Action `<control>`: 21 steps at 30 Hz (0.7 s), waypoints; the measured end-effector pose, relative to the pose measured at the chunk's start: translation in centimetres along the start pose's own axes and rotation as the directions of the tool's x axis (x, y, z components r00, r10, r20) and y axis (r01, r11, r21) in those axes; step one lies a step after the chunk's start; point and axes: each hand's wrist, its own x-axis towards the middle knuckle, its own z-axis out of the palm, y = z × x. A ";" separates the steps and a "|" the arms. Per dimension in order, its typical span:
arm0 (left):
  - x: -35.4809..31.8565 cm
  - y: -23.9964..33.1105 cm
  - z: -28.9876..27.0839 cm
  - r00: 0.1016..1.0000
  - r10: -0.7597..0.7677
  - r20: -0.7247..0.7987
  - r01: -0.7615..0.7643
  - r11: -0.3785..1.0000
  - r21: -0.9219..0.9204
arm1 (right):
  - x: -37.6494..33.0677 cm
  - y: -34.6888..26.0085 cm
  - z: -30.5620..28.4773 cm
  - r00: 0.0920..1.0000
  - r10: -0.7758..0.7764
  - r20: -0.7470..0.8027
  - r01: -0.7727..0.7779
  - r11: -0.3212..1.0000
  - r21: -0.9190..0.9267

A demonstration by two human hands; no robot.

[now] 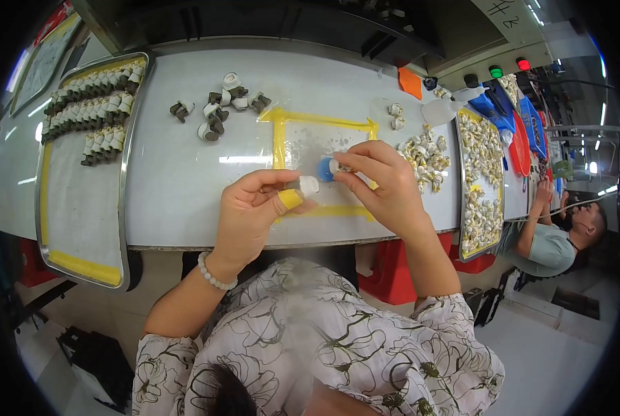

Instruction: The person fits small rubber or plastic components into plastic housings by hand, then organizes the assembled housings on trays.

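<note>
My left hand (pixel 249 211), with yellow tape on its thumb, pinches a small white cap-like part (pixel 309 185) between thumb and fingertips. Just to its right, the fingers of my right hand (pixel 391 182) are closed on a small blue-and-white piece (pixel 326 168), whose exact kind I cannot make out. Both pieces are held over a square marked out in yellow tape (pixel 279 142) on the white table. Inside the square the surface is spotted with wet-looking marks.
Grey-and-white assembled parts (pixel 216 114) lie loose at the back left. A metal tray (pixel 126 208) at far left bears rows of them. Small white-and-yellowish parts (pixel 424 156) are heaped at right, beside a fuller tray (pixel 498 201) and a squeeze bottle (pixel 443 109). Another person (pixel 556 239) sits further right.
</note>
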 end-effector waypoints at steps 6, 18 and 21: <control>0.1 -0.3 -0.1 1.000 0.019 -0.014 -0.019 1.000 0.009 | 0.0 -1.5 -0.8 0.998 0.052 -0.018 -0.042 0.937 0.346; -0.2 -0.5 0.1 1.000 -0.017 -0.008 0.017 0.996 0.083 | -0.4 -1.8 -0.3 0.986 0.109 0.127 -0.151 0.907 0.394; 0.0 -0.4 -0.1 1.000 -0.003 0.024 0.001 0.995 0.100 | -0.5 -1.7 -0.1 0.982 0.128 0.139 -0.178 0.873 0.455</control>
